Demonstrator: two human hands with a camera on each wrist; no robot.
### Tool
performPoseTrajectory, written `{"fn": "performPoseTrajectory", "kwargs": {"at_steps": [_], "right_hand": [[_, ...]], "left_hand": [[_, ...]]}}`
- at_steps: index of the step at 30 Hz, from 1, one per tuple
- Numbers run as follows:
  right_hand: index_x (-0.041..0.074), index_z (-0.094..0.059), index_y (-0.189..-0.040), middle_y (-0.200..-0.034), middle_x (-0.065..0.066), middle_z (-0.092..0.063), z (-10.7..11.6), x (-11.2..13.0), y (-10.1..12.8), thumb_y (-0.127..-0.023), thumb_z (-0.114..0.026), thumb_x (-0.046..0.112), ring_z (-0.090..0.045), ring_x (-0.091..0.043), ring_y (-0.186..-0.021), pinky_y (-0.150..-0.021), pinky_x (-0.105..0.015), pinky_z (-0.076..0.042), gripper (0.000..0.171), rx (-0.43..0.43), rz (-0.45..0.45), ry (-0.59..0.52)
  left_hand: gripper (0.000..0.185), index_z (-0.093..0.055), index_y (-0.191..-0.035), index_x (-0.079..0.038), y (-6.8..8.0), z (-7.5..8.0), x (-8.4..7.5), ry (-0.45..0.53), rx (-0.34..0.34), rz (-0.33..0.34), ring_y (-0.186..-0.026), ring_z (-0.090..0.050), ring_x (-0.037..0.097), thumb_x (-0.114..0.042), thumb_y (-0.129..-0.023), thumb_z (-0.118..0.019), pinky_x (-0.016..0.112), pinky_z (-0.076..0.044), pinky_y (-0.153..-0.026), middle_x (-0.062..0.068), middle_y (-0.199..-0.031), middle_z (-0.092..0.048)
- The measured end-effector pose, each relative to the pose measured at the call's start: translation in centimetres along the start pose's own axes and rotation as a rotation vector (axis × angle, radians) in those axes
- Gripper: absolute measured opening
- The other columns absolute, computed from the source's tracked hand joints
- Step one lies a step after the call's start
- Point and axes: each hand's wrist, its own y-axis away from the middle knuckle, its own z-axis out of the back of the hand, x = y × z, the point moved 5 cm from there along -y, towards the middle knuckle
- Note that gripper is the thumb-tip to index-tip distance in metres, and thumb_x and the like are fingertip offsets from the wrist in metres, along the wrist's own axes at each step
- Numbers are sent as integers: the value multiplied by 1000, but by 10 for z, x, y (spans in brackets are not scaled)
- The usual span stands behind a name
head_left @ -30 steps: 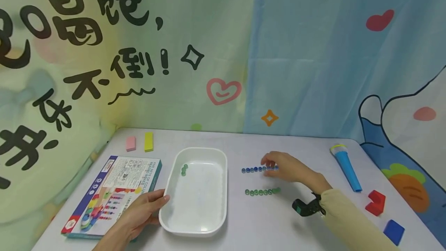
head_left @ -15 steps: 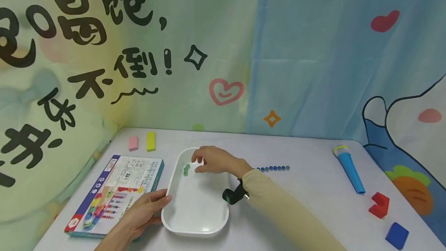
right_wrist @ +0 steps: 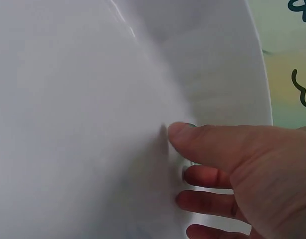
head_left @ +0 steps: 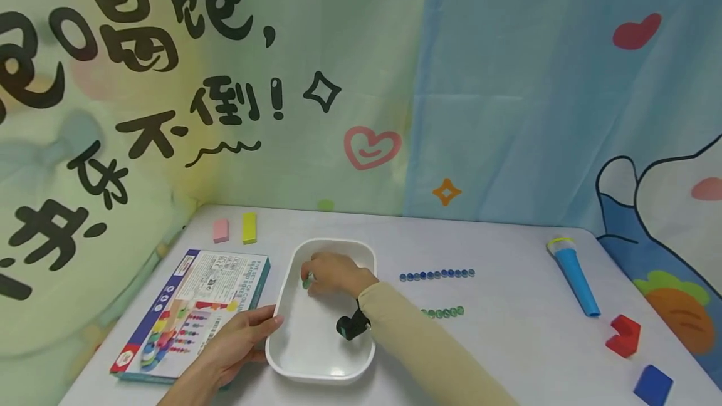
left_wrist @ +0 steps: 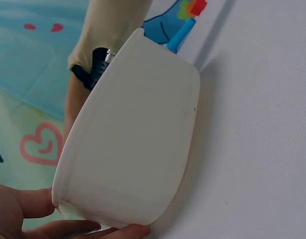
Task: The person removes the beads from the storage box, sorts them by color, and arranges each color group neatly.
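Observation:
A white tray (head_left: 338, 244) sits at the middle of the table. My left hand (head_left: 264, 328) grips its near left corner, thumb (left_wrist: 28, 204) on the rim and fingers along the outer wall (left_wrist: 138, 139). My right hand (head_left: 311, 278) is down inside the tray at its far left, fingers curled and pinching at a green marble (head_left: 306, 282). In the right wrist view the thumb (right_wrist: 207, 144) closes toward the fingers over the tray floor (right_wrist: 68, 124), and the marble is mostly hidden. To the right of the tray lie a row of blue marbles (head_left: 437, 275) and a shorter row of green marbles (head_left: 444, 312).
A printed game box (head_left: 192, 312) lies left of the tray. Pink (head_left: 220, 230) and yellow (head_left: 249, 228) blocks stand at the back left. A blue tube (head_left: 575, 277), a red block (head_left: 623, 335) and a blue block (head_left: 652, 385) lie at the right. Printed curtains back the table.
My right hand left the blue marble row, crossed to the tray and dropped onto the green marbles inside it. The left hand stayed on the tray corner.

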Motion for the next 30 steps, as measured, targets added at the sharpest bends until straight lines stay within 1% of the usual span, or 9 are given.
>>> {"fn": "performPoseTrajectory", "kwargs": {"at_steps": [7, 12, 15, 18, 21, 22, 25, 28, 30], "right_hand": [[28, -69, -96, -91, 8, -56, -9, 7, -2, -83, -76, 31, -53, -8, -78, -66, -24, -46, 15, -26, 6, 25], [27, -69, -94, -88, 9, -54, -11, 6, -2, -83, -76, 31, -50, -6, -73, -64, -23, -44, 14, -20, -2, 11], [26, -69, -94, -87, 9, -54, -5, 3, 2, -84, -75, 31, -49, -6, -74, -63, -21, -42, 13, -17, 16, -6], [24, -69, -96, -89, 7, -58, 11, -2, 10, -86, -73, 30, -51, -6, -78, -65, -20, -42, 12, -34, 56, -46], [20, -69, -99, -94, 2, -61, 36, -13, 24, -88, -72, 28, -53, -9, -81, -69, -21, -44, 13, -72, 113, -105], [18, -70, -100, -96, 0, -62, 45, -18, 31, -88, -72, 27, -55, -10, -82, -70, -22, -45, 14, -84, 125, -133], [15, -70, -100, -97, -1, -64, 66, -41, 58, -88, -72, 25, -58, -12, -82, -72, -22, -47, 16, -149, 157, -205], [14, -70, -100, -97, 2, -65, 75, -72, 92, -87, -73, 24, -58, -10, -82, -72, -21, -49, 16, -201, 145, -265], [14, -69, -99, -95, 5, -65, 73, -96, 115, -87, -73, 25, -57, -6, -81, -70, -21, -49, 16, -220, 117, -292]], "left_hand": [[64, -30, -145, 12, 1, -2, 1, 11, 41, -29, -102, -65, 20, -25, -99, -54, 40, -58, -83, 27, -141, -47], [63, -30, -145, 12, 1, -3, 3, 9, 38, -43, -103, -65, 20, -25, -100, -53, 40, -58, -82, 28, -141, -47], [63, -30, -145, 13, 0, -3, 3, 8, 35, -47, -103, -64, 20, -25, -100, -53, 41, -58, -83, 28, -142, -46], [63, -31, -144, 13, 0, -2, 3, 5, 17, -44, -103, -64, 20, -25, -100, -54, 41, -58, -83, 29, -142, -45], [62, -33, -144, 11, 0, -1, 2, 3, -11, -28, -102, -65, 20, -25, -99, -55, 41, -58, -83, 29, -142, -45], [63, -33, -144, 11, 0, -1, 2, 1, -19, -24, -101, -65, 20, -26, -98, -56, 41, -58, -83, 28, -142, -46], [65, -34, -144, 10, 0, -1, 1, -7, -34, -13, -100, -64, 19, -28, -97, -58, 41, -58, -83, 28, -142, -46], [64, -34, -144, 11, 0, -1, 0, -11, -31, -13, -101, -64, 19, -27, -98, -58, 41, -58, -83, 28, -142, -46], [62, -34, -144, 11, 1, 0, 0, -12, -28, -12, -101, -64, 20, -26, -98, -56, 41, -58, -83, 28, -141, -47]]}}
